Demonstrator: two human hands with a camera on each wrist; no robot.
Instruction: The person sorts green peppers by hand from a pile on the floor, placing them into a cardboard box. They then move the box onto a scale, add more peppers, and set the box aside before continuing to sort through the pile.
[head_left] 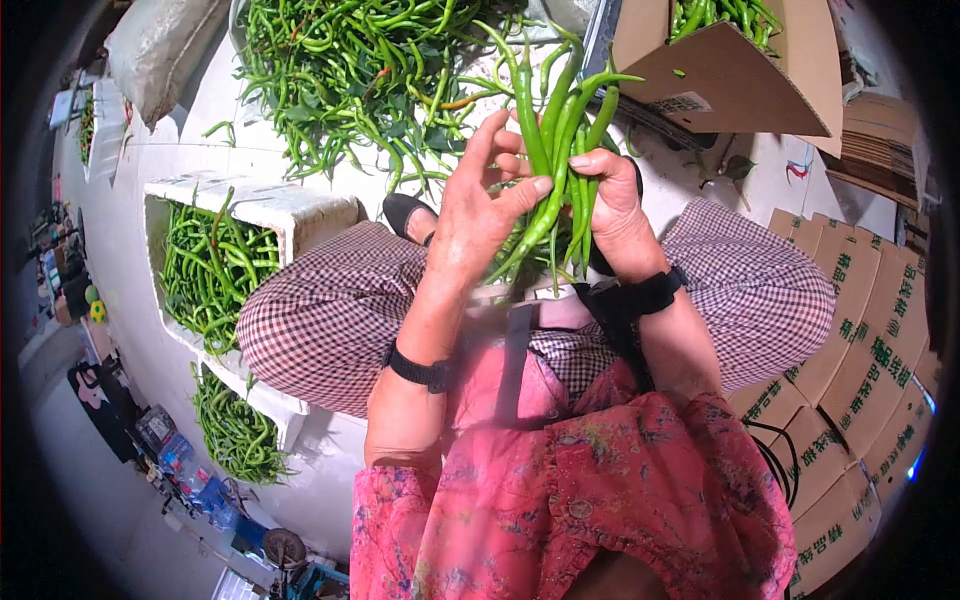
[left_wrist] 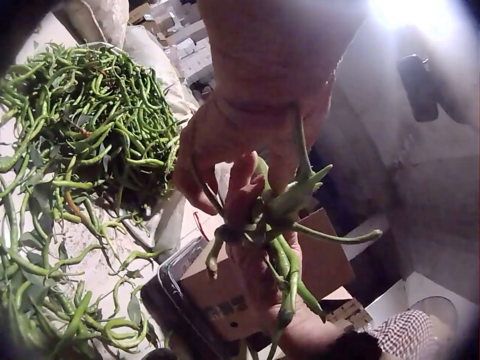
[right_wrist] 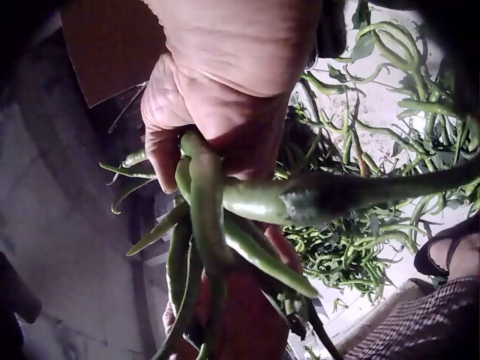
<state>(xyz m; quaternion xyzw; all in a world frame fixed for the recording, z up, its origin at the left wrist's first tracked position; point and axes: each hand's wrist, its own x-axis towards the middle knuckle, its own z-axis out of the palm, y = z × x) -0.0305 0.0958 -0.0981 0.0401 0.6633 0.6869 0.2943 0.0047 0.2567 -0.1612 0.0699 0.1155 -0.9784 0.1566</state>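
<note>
A bunch of long green chili peppers (head_left: pixel 552 140) is held between both hands over the lap. The left hand (head_left: pixel 480 205) grips the bunch from its left side, thumb across the peppers. On the right side the right hand (head_left: pixel 618 212) pinches it with the thumb near the middle. In the left wrist view, the left hand (left_wrist: pixel 262 112) is above the stems, with the other hand beyond. The right wrist view shows the right hand (right_wrist: pixel 225 90) with peppers (right_wrist: pixel 206 202) in its fingers; its hidden fingertips cannot be made out.
A large pepper pile (head_left: pixel 350 80) lies ahead on the floor. White foam boxes (head_left: pixel 260 205) with peppers stand at left. An open cardboard box (head_left: pixel 745 85) holding peppers is at upper right; flattened cartons (head_left: pixel 850 320) lie at right. A full sack (head_left: pixel 160 55) sits at upper left.
</note>
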